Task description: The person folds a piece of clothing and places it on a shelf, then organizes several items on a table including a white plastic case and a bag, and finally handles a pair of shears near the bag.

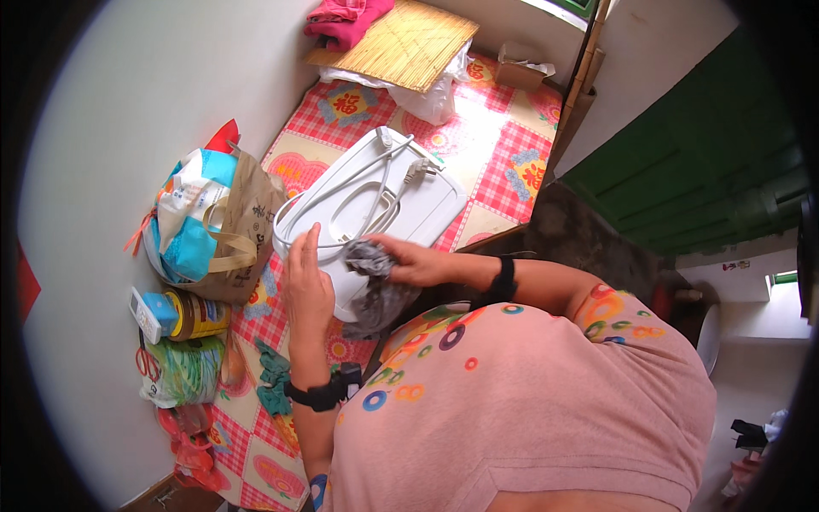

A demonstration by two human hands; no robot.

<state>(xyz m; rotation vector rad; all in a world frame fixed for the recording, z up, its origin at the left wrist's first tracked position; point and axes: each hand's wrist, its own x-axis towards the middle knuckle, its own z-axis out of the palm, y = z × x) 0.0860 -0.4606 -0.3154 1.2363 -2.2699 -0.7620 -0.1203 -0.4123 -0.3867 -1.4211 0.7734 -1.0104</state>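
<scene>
A white plastic box-like item (429, 205) with rounded corners and an oval recess lies on the patterned tablecloth. A white power cord (333, 190) with a plug (419, 169) is looped over its top. My right hand (416, 262) grips a crumpled grey cloth (381, 301), which hangs over the near edge of the white item. My left hand (309, 275) rests at the item's near left corner, beside the cord loop, fingers extended and holding nothing that I can see. What lies under its palm is hidden.
Along the wall at the left stand a brown tote bag (246, 224), a yellow tin (201, 313), red scissors (147, 363) and a green plastic bag (185, 371). A teal cloth (274, 377) lies near my left forearm. At the back are a bamboo mat (409, 41) and a small cardboard box (519, 75).
</scene>
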